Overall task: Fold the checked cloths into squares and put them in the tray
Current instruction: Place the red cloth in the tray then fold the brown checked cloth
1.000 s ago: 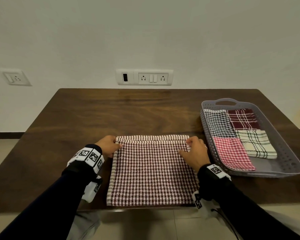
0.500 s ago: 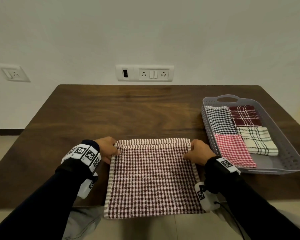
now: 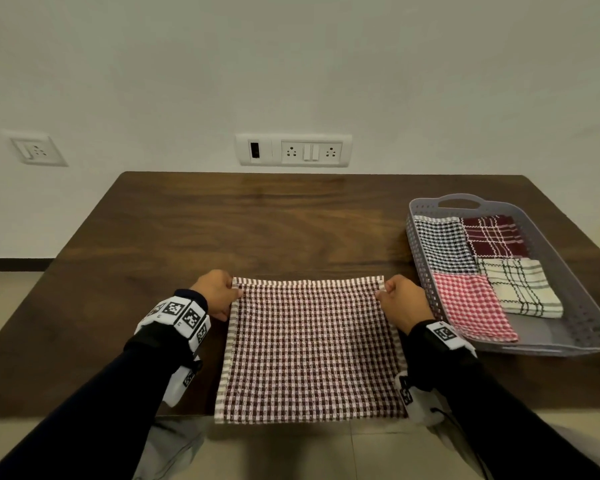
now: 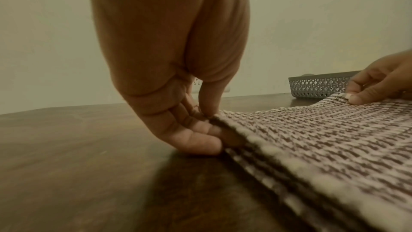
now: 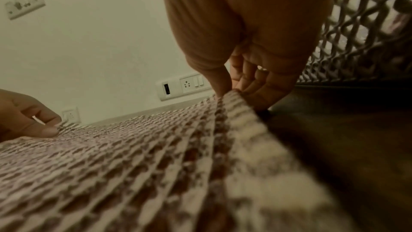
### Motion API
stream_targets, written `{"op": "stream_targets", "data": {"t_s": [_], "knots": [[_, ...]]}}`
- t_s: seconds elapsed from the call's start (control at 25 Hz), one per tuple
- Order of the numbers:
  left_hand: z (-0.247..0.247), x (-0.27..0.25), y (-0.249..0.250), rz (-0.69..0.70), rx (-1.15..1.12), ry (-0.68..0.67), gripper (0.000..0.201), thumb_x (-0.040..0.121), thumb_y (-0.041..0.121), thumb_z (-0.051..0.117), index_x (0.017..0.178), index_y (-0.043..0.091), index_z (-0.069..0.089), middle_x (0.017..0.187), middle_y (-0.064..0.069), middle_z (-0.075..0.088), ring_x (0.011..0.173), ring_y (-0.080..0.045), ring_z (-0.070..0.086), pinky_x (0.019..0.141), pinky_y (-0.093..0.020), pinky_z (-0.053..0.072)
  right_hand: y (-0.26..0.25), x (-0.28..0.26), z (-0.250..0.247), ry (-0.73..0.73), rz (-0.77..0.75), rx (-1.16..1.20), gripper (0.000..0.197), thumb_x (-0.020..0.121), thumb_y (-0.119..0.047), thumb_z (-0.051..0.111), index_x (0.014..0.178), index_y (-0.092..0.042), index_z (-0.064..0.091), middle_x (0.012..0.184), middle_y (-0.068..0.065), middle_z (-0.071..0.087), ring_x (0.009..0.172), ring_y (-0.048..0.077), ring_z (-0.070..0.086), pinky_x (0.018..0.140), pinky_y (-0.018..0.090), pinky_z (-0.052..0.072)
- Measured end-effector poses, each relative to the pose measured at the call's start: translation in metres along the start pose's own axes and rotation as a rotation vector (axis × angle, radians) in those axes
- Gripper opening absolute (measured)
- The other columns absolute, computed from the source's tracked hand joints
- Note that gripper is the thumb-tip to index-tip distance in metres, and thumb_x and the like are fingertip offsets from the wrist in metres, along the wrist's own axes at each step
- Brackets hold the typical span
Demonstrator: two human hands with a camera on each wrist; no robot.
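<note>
My left hand and right hand pinch the brown checked cloth's far corners, now drawn nearer me, its near edge overhanging the table beside the tray.

Dark wooden worktop set against a plain pale wall. Wall fittings: wide socket panel above the worktop's far edge; single socket to its left. Tiled floor beside the worktop.
</note>
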State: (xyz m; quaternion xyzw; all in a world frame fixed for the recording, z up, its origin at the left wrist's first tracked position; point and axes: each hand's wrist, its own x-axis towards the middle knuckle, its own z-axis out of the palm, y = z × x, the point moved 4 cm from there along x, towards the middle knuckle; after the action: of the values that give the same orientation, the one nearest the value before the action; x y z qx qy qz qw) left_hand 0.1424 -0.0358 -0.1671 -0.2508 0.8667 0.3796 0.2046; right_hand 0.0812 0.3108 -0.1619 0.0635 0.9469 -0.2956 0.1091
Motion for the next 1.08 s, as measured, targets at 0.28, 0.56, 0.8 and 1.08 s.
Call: {"op": "stream_targets", "data": {"t_s": [0.28, 0.56, 0.8, 1.08], "knots": [[0.002, -0.001, 0.003, -0.008, 0.053, 0.052, 0.02, 0.098, 0.022, 0.06, 0.084, 0.007, 0.056, 0.091, -0.016, 0.069, 0.085, -0.031, 0.072, 0.071, -0.041, 0.062, 0.0, 0.006, 0.004, -0.001, -0.01, -0.059, 0.015, 0.096, -0.025, 0.054, 0.086, -0.016, 0.048, 0.101, 0.015, 0.063, 0.081, 0.031, 0.059, 0.065, 0.031, 0.043], [0.003, -0.006, 0.002, -0.046, 0.048, 0.047, 0.058, 0.085, 0.032, 0.076, 0.122, 0.001, 0.044, 0.115, -0.016, 0.062, 0.092, -0.027, 0.069, 0.063, -0.033, 0.06, -0.013, -0.017, 0.002, 0.035, -0.124, -0.213, 0.045, 0.089, -0.031, 0.067, 0.118, -0.008, 0.042, 0.124, 0.019, 0.049, 0.108, 0.038, 0.053, 0.087, 0.043, 0.046], [0.024, -0.049, 0.048, 0.219, 0.64, 0.382, 0.058, 0.089, 0.035, 0.068, 0.131, 0.009, 0.038, 0.137, -0.013, 0.046, 0.125, -0.03, 0.045, 0.1, -0.041, 0.044, -0.048, -0.081, 0.034, -0.262, -0.517, -0.515, 0.075, 0.091, -0.051, 0.056, 0.151, -0.018, 0.026, 0.161, 0.006, 0.018, 0.149, 0.026, 0.015, 0.12, 0.048, 0.019], [0.099, -0.045, 0.05, 0.364, 0.732, -0.145, 0.094, 0.092, 0.061, 0.051, 0.158, 0.022, -0.004, 0.164, -0.001, -0.019, 0.152, -0.021, -0.013, 0.122, -0.047, 0.002, -0.035, -0.071, 0.067, -0.544, -0.506, -0.656, 0.1, 0.089, -0.074, 0.038, 0.156, -0.023, -0.016, 0.16, -0.006, -0.028, 0.148, 0.014, -0.025, 0.121, 0.052, -0.008]]}}
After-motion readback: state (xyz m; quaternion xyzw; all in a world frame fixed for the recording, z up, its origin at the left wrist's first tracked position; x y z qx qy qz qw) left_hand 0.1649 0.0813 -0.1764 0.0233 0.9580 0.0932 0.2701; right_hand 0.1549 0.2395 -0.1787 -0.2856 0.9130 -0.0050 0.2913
